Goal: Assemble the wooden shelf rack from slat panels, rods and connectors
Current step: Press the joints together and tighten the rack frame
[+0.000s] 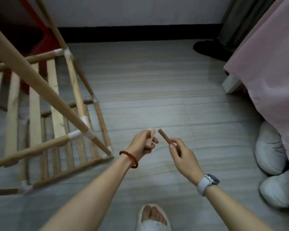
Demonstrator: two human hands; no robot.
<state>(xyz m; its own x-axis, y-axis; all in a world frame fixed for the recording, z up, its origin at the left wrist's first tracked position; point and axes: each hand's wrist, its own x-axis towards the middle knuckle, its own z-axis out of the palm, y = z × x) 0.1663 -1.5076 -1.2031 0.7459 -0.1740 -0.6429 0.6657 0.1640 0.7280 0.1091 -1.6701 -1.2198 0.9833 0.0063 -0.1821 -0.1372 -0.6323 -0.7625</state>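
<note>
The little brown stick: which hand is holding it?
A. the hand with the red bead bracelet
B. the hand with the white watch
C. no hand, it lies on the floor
B: the right hand, above the white watch, pinches the little brown stick.

Matt bare-wood rack (pixel 57 104), perhaps plastic white connectors (pixel 74 134), faintly glossy floor (pixel 148 90).

Rack (pixel 40 104) cut off at left edge, peg (pixel 150 137) mostly hidden in left hand (pixel 141 144)
</note>
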